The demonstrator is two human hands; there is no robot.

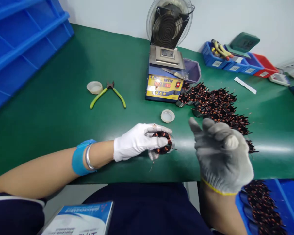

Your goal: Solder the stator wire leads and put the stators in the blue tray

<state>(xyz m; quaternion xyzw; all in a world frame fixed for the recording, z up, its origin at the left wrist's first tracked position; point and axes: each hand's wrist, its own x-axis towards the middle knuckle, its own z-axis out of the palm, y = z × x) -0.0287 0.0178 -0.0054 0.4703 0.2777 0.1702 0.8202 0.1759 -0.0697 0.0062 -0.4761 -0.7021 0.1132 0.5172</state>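
My left hand point(139, 140), in a white glove, is closed around a motor stator point(163, 142) with copper windings and a black frame. Its thumb lies across the top of the stator, and a thin wire end sticks out at the right. My right hand point(221, 153), in a grey-and-white glove with a yellow hem, is raised above the table, palm side up. Its fingers are loosely curled and somewhat apart, with nothing visible in them. Between the hands and the soldering pot point(164, 75) sits a small white cap point(167, 116).
Many similar stators point(218, 104) crowd the green table point(63, 130) at right; more lie in a blue crate point(287, 199) below. Green-handled cutters point(110, 86) and a round dish point(94, 87) lie left of centre. Blue trays point(22, 42) stand far left, small bins point(214, 60) at back right.
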